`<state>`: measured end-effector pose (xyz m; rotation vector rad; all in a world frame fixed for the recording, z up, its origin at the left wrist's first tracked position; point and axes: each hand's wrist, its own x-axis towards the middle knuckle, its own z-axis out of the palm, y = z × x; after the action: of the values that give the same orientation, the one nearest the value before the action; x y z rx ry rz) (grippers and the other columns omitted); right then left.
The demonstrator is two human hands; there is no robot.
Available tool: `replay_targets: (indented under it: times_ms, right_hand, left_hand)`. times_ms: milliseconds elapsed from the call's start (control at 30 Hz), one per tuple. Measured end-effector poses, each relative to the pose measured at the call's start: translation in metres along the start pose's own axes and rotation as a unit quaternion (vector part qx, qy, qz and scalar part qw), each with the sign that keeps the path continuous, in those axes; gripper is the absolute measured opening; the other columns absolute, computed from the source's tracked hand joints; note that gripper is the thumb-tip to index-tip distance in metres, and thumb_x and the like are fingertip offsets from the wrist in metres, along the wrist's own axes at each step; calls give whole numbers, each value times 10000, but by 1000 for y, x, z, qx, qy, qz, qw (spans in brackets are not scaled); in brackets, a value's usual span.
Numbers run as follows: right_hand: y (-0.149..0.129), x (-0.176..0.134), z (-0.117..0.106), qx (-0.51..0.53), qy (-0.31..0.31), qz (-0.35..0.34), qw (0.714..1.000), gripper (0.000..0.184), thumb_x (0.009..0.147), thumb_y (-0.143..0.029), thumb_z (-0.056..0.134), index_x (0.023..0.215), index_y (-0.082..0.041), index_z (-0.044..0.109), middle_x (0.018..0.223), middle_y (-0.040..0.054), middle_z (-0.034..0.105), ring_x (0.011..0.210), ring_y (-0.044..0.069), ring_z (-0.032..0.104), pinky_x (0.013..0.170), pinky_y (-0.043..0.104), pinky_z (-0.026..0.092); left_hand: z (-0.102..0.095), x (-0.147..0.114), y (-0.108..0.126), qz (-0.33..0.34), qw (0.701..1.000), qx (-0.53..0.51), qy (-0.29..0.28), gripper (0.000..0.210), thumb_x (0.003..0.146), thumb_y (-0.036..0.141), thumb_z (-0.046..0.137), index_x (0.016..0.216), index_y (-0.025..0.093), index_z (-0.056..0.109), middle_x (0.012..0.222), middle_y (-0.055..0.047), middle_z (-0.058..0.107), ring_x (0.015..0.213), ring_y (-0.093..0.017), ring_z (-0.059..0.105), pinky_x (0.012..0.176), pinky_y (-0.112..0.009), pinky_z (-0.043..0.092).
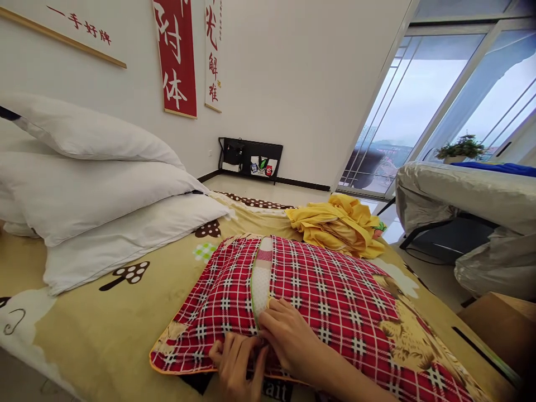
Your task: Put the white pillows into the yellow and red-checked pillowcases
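Observation:
A red plaid pillowcase with an orange edge lies on the bed around a pillow. Through a long slit in its upper side, the white dotted pillow shows; a green strip runs down the slit's left edge. At the near end of this slit, my left hand has its fingers curled and pinched on the fabric. My right hand reaches in from the right, its thumb and fingers closed on the slit's edge beside the left hand. Whether they hold a zipper pull is hidden by the fingers.
White pillows are stacked on the left of the mushroom-patterned bed sheet. Crumpled yellow cloth lies beyond the pillowcase. At the right stand a plastic-covered table and a cardboard box. A black rack leans by the wall.

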<state>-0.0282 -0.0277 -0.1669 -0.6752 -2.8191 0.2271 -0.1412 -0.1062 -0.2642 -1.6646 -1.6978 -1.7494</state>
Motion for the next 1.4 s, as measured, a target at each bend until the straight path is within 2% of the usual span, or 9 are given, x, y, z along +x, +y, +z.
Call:
replay_targets:
  times_ms: [100,233,400,667,800,933,1100,1267,1400]
  right_hand:
    - [2,0,1,3,-1,-4,1000,114,825,-91,474,772,-192,472,811,23,581,780,162,442,754,297,342]
    - [0,2,-4,-12,-15,-10,1000,120,827,-82,490,780,-192,477,828,13,600,797,159,446,769,298,335]
    - [-2,5,-9,-42,-42,-17,998,97,842,-100,504,802,-188,501,838,12,611,793,155,441,780,300,321]
    - [6,7,-2,-64,-44,-38,996,92,812,-107,518,794,-191,487,826,7,601,791,158,426,764,302,312]
    - [3,5,-7,-24,-29,-22,999,124,856,-99,474,775,-192,458,799,-7,582,773,145,423,764,291,312]
    - [0,4,-12,13,-22,-7,1000,141,875,-92,448,780,-196,456,791,-8,575,781,144,429,781,283,316]
    - [1,4,-11,23,-10,1,1000,148,902,-124,431,775,-194,461,803,6,563,791,148,441,786,291,322]
    - [2,5,-11,28,-17,-1,999,149,900,-117,426,776,-193,459,811,8,564,790,147,444,783,286,323]
    - [3,8,-7,-10,-28,-13,999,134,851,-87,474,769,-191,458,802,0,586,772,148,432,764,286,311]
  left_hand:
    - [4,1,1,4,1000,0,13,145,913,154,525,835,211,633,652,32,611,640,-141,521,728,-341,305]
    - [4,3,-1,43,998,-27,23,163,878,74,549,861,206,643,678,27,642,638,-133,530,703,-338,318]
    - [1,7,-1,73,997,-29,1,187,875,57,531,839,201,645,662,19,641,628,-131,541,674,-338,321]
    - [-2,12,-1,98,994,-30,-30,225,888,54,493,801,194,647,620,13,628,605,-129,538,645,-333,296]
    - [-2,10,0,79,997,-22,-7,188,868,59,531,822,204,642,645,26,632,613,-139,539,678,-339,311]
    - [2,7,3,42,999,2,34,61,862,158,612,846,210,639,635,37,621,610,-144,534,681,-337,309]
    - [11,6,7,16,998,23,64,112,886,141,573,819,210,630,618,42,611,582,-138,523,678,-342,315]
    - [15,5,8,38,996,-19,73,156,866,66,569,880,204,639,671,30,640,611,-135,541,666,-337,326]
    - [15,5,6,65,995,-39,63,174,845,44,577,871,196,658,647,30,630,607,-132,535,645,-329,329]
